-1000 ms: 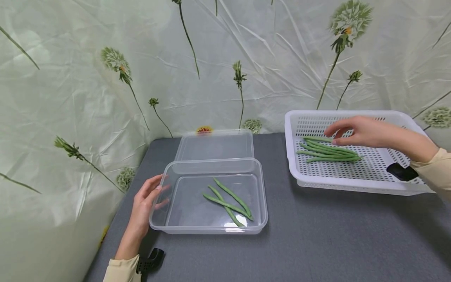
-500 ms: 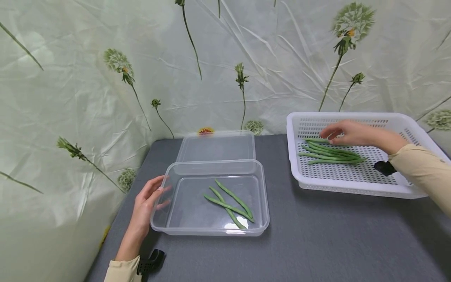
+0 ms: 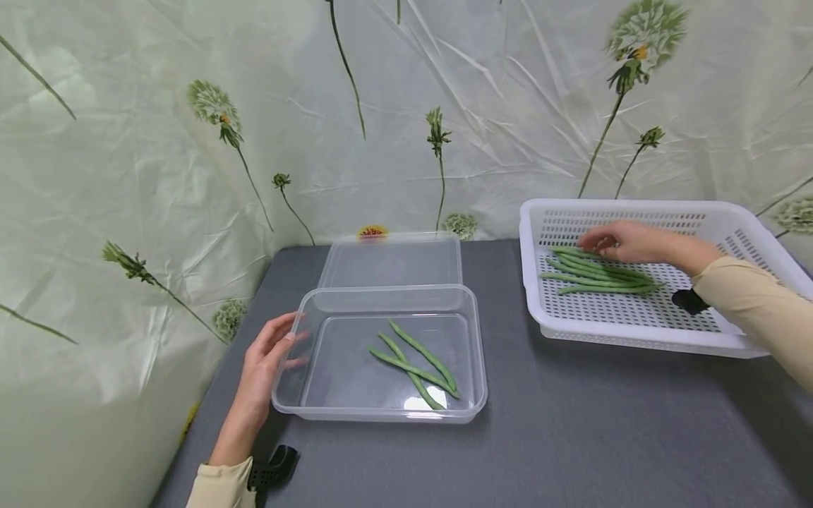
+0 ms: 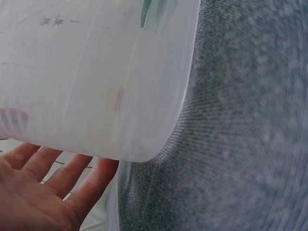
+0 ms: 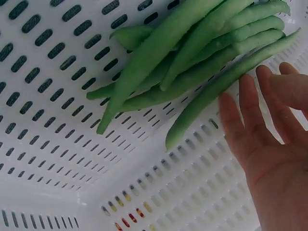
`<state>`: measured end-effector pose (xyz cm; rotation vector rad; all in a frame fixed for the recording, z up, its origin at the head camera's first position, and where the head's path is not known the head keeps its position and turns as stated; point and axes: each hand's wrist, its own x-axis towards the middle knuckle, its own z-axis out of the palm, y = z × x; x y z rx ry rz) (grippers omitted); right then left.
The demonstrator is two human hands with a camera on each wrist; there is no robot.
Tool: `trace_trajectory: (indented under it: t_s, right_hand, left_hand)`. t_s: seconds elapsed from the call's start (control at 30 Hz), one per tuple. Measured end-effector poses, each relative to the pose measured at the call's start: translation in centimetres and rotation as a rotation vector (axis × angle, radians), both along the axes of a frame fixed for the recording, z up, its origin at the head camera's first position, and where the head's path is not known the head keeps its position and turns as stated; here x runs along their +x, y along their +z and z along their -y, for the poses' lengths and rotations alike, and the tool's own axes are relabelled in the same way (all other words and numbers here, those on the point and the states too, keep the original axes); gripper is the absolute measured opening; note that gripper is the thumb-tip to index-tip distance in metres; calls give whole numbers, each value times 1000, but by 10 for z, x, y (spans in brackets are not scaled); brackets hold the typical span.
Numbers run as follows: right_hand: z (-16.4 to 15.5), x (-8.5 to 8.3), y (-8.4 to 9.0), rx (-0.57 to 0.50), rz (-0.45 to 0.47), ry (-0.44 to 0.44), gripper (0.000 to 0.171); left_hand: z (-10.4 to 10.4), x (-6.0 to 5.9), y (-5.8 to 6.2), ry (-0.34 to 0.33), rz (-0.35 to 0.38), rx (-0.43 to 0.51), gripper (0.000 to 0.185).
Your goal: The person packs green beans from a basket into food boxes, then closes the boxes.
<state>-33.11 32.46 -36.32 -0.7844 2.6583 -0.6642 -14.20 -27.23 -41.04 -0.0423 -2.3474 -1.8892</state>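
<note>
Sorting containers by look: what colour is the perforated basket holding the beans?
White basket, clearest in the head view.

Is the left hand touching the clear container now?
Touching. The head view shows the left hand with fingers against the side wall of the clear container.

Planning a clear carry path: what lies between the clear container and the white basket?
Only bare grey table between the clear container and the white basket, per the head view.
</note>
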Motion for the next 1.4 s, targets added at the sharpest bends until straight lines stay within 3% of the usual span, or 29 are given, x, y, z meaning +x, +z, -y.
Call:
trace_trajectory:
  t_s: [0.2,0.6,0.83,1.03,1.4]
  right_hand:
    - [1,-2,-2,-3,3,19,37]
    - [-9,-5,-9,-54,105,42,40]
    - [-10,-4,-10,-92,195,-36,42]
    - [-17,-4,-3,-163,250,-110,48]
    - [-21,5,19,-239,306,-129,57]
  left_hand:
    - [1,0,0,-2,-8,-5,42]
    - [2,3,-1,-4,-8,-11,42]
    - [2,4,-1,-7,-5,-14,42]
    - [1,3,0,2,6,-22,42]
    - [2,0,1,2,17,-32,43]
